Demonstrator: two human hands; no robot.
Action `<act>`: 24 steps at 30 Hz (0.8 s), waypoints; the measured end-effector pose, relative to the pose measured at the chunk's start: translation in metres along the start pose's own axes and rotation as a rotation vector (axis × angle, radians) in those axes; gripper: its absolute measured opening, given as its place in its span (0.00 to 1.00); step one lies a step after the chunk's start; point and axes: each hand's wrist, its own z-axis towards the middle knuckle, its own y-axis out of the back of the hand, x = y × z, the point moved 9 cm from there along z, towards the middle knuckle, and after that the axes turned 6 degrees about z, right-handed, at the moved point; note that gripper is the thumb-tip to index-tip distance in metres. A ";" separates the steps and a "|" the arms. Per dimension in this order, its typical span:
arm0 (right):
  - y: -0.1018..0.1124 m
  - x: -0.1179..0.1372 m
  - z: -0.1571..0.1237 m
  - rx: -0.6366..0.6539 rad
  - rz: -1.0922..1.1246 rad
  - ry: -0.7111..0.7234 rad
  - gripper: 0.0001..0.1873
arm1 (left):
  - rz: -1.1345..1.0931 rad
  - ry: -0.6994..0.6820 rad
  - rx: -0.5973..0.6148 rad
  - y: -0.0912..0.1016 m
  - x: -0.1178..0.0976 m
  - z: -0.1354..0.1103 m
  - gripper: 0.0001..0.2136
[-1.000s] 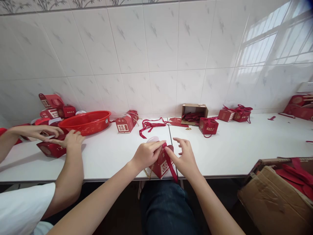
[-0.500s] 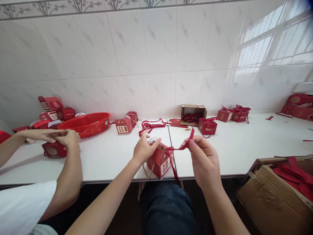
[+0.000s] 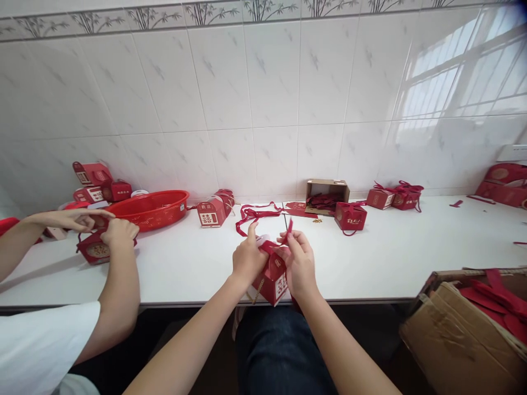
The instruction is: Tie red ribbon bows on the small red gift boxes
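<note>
A red gift box (image 3: 272, 282) with a white panel of characters stands at the table's front edge, a gold cord handle (image 3: 258, 291) hanging from its left side. My left hand (image 3: 248, 259) grips the box at its upper left, thumb raised; some of its fingers are hidden. At the upper right of the box, my right hand (image 3: 302, 263) pinches a dark red ribbon (image 3: 290, 226), whose short end sticks up above the fingers. The rest of that ribbon is partly hidden by my hands and the box.
Loose ribbon (image 3: 259, 212), an open carton (image 3: 327, 192) of red pieces and finished boxes (image 3: 351, 217) lie along the wall. To the left, a co-worker's hands (image 3: 119, 233) handle another box (image 3: 96, 249) near a red basket (image 3: 152, 211). A cardboard box (image 3: 457, 323) stands at right.
My right hand has moved left with the ribbon, from out beside the box to close against its top. My left hand has shifted slightly lower. The co-worker's box has turned and moved a little.
</note>
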 end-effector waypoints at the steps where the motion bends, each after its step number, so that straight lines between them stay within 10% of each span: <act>1: 0.000 -0.009 0.007 0.013 -0.039 -0.034 0.11 | -0.099 0.016 0.016 -0.001 0.004 0.000 0.27; 10: 0.007 -0.029 0.029 0.134 -0.643 -0.192 0.07 | -0.869 0.228 0.202 -0.016 0.028 -0.012 0.27; 24: 0.005 -0.037 0.033 0.215 -0.966 -0.282 0.09 | -0.743 0.102 0.178 -0.005 0.020 -0.027 0.32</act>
